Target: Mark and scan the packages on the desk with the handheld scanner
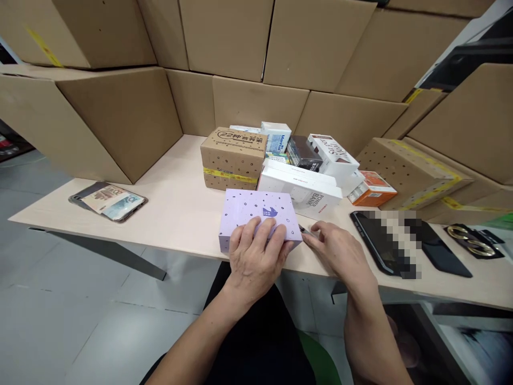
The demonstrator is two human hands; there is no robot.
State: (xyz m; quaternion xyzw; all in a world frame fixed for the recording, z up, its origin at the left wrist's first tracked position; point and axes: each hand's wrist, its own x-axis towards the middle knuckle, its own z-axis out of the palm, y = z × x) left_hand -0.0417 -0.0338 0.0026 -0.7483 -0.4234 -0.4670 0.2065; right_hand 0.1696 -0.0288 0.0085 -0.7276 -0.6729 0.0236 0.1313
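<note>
A small purple box (256,206) with a dark speckled print and a blue bird-like logo sits at the table's front edge. My left hand (256,251) lies over its top and front side, fingers curved against it, gripping it. Just right of the box, my right hand (339,246) is closed in a pinch around a slim grey tool (306,231) with a dark tip. The tip is close to the box's right side; whether they touch I cannot tell. Most of the tool is hidden by my fingers, so its kind is unclear.
Behind the purple box stand a brown carton (234,159), a white power bank box (300,187) and several small packages. Banknotes (108,202) lie on a phone-like slab at left. Dark phone-like devices (374,243) lie at right. Large cardboard boxes (260,104) wall the back.
</note>
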